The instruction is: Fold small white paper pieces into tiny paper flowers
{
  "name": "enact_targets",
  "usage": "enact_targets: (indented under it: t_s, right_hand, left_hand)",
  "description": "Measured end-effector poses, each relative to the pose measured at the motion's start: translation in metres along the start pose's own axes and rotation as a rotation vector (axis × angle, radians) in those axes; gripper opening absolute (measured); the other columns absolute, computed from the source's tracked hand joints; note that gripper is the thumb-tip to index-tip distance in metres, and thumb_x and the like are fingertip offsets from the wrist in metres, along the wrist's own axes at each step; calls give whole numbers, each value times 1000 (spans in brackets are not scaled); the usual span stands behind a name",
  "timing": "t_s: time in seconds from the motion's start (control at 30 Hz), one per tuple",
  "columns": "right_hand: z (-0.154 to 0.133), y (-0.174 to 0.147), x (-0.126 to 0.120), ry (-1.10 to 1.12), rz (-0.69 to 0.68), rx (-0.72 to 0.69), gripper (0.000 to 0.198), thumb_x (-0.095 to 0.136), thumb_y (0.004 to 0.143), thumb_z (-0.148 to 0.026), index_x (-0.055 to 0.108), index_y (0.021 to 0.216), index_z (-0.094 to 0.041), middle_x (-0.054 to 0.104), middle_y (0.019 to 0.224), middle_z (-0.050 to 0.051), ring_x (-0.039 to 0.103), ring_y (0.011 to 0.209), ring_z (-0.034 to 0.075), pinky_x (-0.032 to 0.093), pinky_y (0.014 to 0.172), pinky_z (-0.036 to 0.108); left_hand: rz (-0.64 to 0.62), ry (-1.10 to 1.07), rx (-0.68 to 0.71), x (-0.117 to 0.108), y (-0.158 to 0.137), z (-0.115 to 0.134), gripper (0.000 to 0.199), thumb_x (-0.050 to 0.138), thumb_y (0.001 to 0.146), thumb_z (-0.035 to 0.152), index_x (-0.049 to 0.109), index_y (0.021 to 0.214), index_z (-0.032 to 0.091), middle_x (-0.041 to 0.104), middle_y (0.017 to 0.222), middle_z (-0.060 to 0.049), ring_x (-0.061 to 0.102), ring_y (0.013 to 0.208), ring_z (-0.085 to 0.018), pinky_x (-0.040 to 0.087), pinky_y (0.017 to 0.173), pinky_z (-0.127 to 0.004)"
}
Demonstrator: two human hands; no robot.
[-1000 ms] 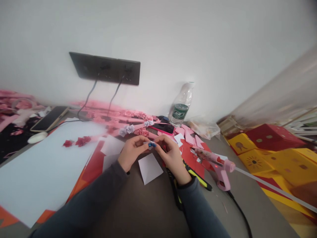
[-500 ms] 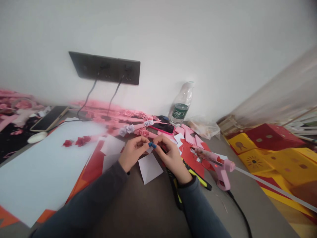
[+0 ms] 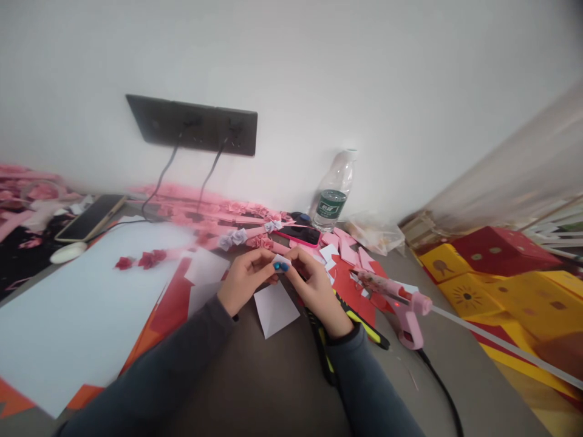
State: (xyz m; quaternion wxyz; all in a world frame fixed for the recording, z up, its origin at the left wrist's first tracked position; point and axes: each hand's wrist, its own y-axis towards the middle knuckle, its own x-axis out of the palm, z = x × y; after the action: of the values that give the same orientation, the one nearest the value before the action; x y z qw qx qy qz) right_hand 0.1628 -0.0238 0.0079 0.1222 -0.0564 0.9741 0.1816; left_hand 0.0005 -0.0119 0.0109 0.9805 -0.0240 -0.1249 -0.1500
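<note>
A small piece of white paper (image 3: 281, 260) is pinched between both hands above the table's middle. My left hand (image 3: 248, 278) is closed on its left side, thumb in front. My right hand (image 3: 315, 285) grips the other side, and the two blue-nailed thumbs nearly meet. The fingers hide most of the piece. Just below lies a square of white paper (image 3: 276, 311) with a crease. Scissors with black and yellow handles (image 3: 371, 331) rest partly beneath my right wrist.
A pink glue gun (image 3: 401, 303) stands at right, its red light lit, with a cord. Behind are a water bottle (image 3: 331, 197), a pink-edged phone (image 3: 300, 235) and pink paper flowers (image 3: 259, 210). Large white sheets (image 3: 91, 309) cover the left. Yellow boxes (image 3: 523, 303) sit far right.
The white piece now shows above my thumbs, where before it was mostly below them. The thumbs have shifted slightly; both hands stay in nearly the same place.
</note>
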Motion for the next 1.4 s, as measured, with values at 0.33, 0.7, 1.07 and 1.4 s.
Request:
enact_targets:
  t_s: [0.33, 0.7, 1.07, 1.4]
  right_hand:
    - [-3, -1, 1, -61, 26, -105, 18, 49, 97, -27, 49, 80, -21, 50, 74, 0, 47, 65, 15, 37, 59, 29]
    - [-1, 0, 2, -84, 36, -128, 16, 53, 93, -24, 52, 78, -21, 54, 77, 2, 51, 70, 17, 42, 63, 29]
    - [-3, -1, 0, -80, -27, -17, 21, 54, 94, -38, 53, 81, -21, 49, 71, -1, 45, 62, 14, 37, 59, 28]
    - [-2, 0, 1, -58, -11, -14, 20, 55, 92, -33, 50, 77, -21, 47, 70, -2, 42, 61, 14, 35, 57, 28]
  left_hand:
    - [19, 182, 118, 0, -1, -2, 24, 66, 84, 40, 64, 91, 17, 66, 87, -4, 65, 75, -14, 58, 63, -23]
    - [110, 386, 230, 0, -4, 0, 15, 65, 80, 29, 67, 88, 17, 69, 86, -6, 66, 76, -16, 56, 62, -23]
    - [95, 406, 256, -5, -5, 1, 27, 66, 85, 33, 77, 107, 21, 75, 109, -8, 67, 68, -16, 55, 56, -24]
    - [10, 597, 418, -10, -4, 0, 33, 52, 94, 26, 70, 122, 26, 71, 122, -6, 66, 110, -22, 53, 92, -31]
